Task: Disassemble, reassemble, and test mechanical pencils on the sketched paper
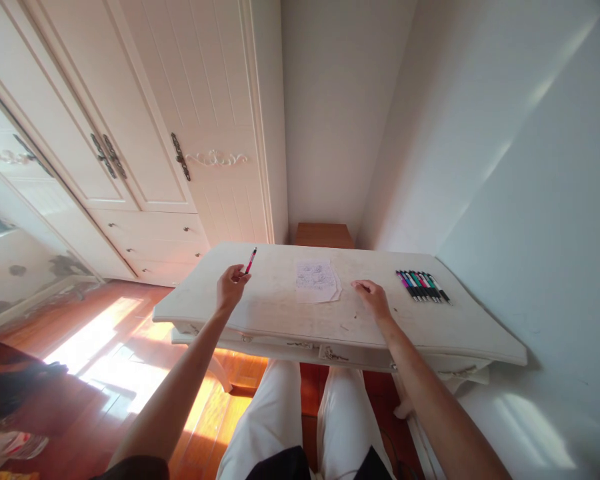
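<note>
My left hand (pixel 231 283) is closed on a red pen (pixel 251 259), held above the left part of a white table (pixel 280 320) with its tip pointing up and away. My right hand (pixel 373 296) rests palm down on the table, fingers loosely curled and apart, just right of a sheet of paper (pixel 318 281) with faint sketches on it. The paper lies flat between my two hands. Nothing is in the right hand.
Several pens (pixel 422 286) of different colours lie in a row at the table's right end. A white wardrobe (pixel 145 133) with drawers stands at the left, a wooden cabinet (pixel 324 235) behind the table, a white wall at the right. My legs are under the table.
</note>
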